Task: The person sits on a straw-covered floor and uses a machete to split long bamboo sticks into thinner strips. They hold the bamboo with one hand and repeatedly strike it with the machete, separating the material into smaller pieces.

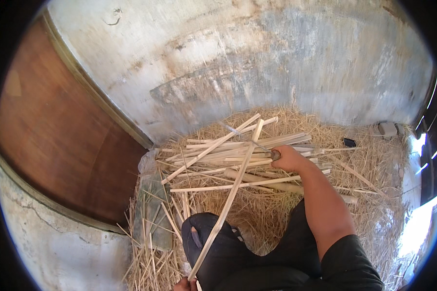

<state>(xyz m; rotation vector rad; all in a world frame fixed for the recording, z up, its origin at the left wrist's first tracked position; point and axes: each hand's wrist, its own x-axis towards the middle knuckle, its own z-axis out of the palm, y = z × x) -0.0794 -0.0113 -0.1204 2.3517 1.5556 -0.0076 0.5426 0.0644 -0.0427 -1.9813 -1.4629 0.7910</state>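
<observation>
Left hand (pixel 183 284) closed around lower end of long pale strip (pixel 233 190), well nearer body than strip pile (pixel 289 139). Strip slants up, its top end over pile. Right hand (pixel 286 159), at pile's right part, fist closed on handle of thin-bladed tool (pixel 276 155); blade crosses strip above pile. Straw (pixel 296 115) around pile.

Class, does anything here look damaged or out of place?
Yes. The wall beyond the pale strips looks worn, its surface stained and patchy. A small black object, too small to identify, lies on the straw at right, odd against the pale litter.
</observation>
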